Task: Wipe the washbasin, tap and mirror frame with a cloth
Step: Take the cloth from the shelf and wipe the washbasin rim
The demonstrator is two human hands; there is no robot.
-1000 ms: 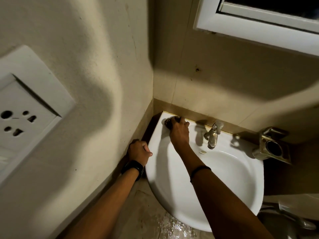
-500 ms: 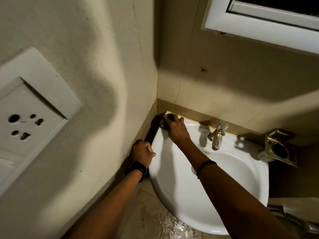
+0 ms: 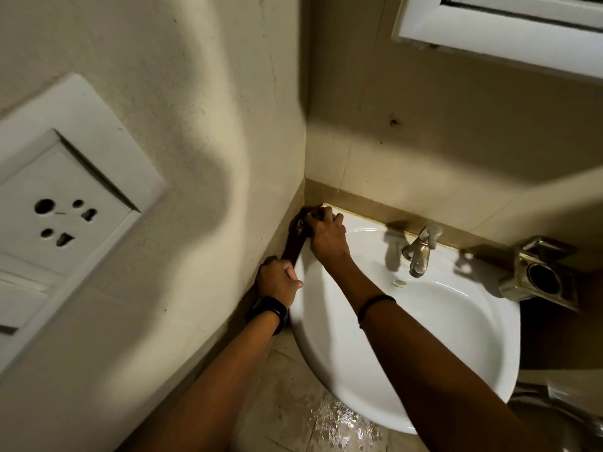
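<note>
Nearby, tap and soap holder flank washbasin.

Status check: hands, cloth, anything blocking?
Right hand presses dark cloth on washbasin back-left corner. Left hand grips basin's left rim. Tap untouched. Nothing blocking.

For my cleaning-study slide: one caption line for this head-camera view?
Right hand presses a dark cloth into the washbasin's back-left corner; left hand grips its rim.
</note>
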